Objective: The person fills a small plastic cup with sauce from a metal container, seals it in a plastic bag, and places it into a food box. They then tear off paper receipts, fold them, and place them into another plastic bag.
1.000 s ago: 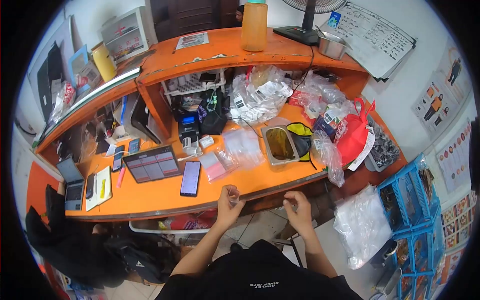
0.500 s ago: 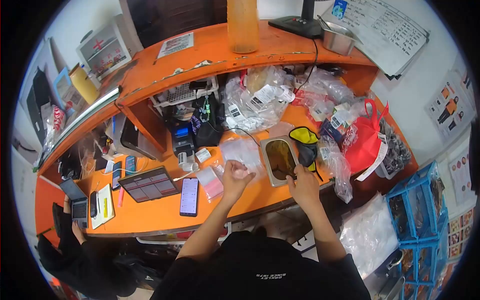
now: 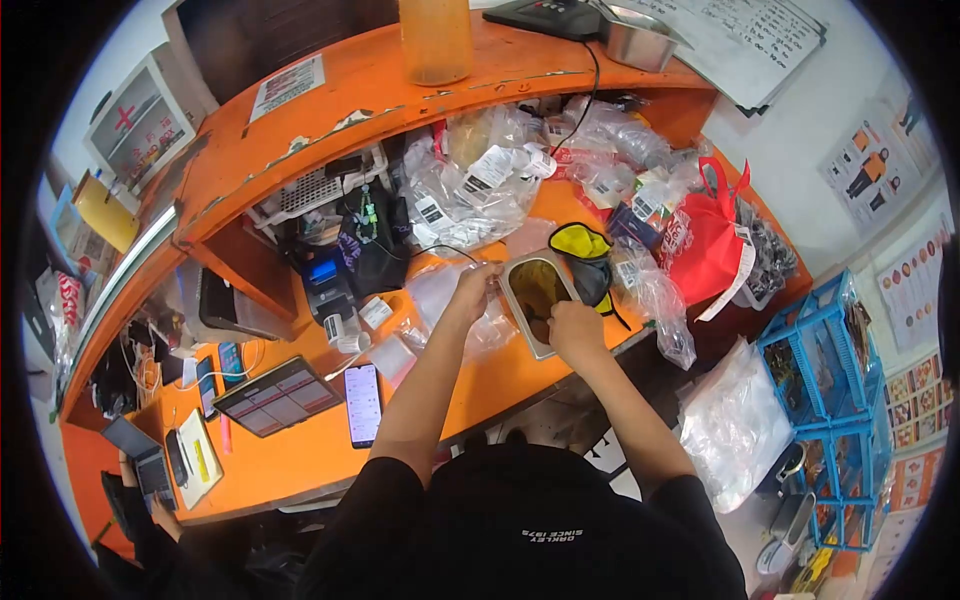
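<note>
A rectangular metal container (image 3: 513,305) with a brown-yellow, sauce-like content stands on the orange counter. My left hand (image 3: 478,290) is closed at its left rim; what the fingers pinch is hidden. Over the right side of the container, my right hand (image 3: 576,334) is closed around what seems a thin-handled utensil, mostly covered by the fist. Clear plastic bags (image 3: 440,288) lie to the left of the container. Right behind it rests a black and yellow pouch-like item (image 3: 582,242).
A phone (image 3: 362,404), a tablet (image 3: 278,396) and a small card terminal (image 3: 328,290) occupy the left. Plastic-wrapped packages (image 3: 475,190) and a red bag (image 3: 700,240) sit behind. Blue baskets (image 3: 820,365) stack at right. Another person's hand (image 3: 165,520) is beside a laptop (image 3: 150,465).
My left hand has moved from above the plastic bags up to the container's left rim. My right hand has turned into a tighter fist over the container. The camera view has shifted.
</note>
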The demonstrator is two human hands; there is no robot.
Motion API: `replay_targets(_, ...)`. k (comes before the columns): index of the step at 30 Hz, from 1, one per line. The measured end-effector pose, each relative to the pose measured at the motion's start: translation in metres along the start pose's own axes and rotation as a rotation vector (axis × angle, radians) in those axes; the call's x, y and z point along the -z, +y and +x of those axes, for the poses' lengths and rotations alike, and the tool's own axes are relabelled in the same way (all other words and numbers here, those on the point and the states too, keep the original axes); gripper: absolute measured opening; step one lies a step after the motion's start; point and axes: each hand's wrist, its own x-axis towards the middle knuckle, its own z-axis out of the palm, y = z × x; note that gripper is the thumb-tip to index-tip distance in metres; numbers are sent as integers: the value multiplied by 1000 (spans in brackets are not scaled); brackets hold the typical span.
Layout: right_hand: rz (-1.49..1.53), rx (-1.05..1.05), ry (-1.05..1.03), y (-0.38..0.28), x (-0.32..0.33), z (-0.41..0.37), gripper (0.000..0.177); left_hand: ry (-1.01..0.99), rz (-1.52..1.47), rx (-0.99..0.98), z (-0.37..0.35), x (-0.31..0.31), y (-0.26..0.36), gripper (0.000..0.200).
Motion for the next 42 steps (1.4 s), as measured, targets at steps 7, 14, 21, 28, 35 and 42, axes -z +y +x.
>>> replay_targets(7, -249, 156, 38, 18, 33, -27, 12, 15, 97, 34, -18, -13, 19, 28)
replay_targets(14, -224, 191, 129, 34, 38, -50, 14, -57, 100, 151, -15, 1, 16, 21)
replay_targets(21, -280, 68, 145, 45, 39, -78, 17, -116, 217, -72, -54, -31, 6, 17)
replay_targets(28, -218, 23, 223, 57, 22, -109, 19, -114, 249, -220, -88, -56, -16, 17)
replay_targets(35, -187, -25, 244, 69, 14, -125, 17, -143, 499, -287, -117, -83, -20, 16)
replay_targets(42, 36, -136, 269, 85, -4, -130, 12, -142, 541, -432, -131, -105, -28, 14)
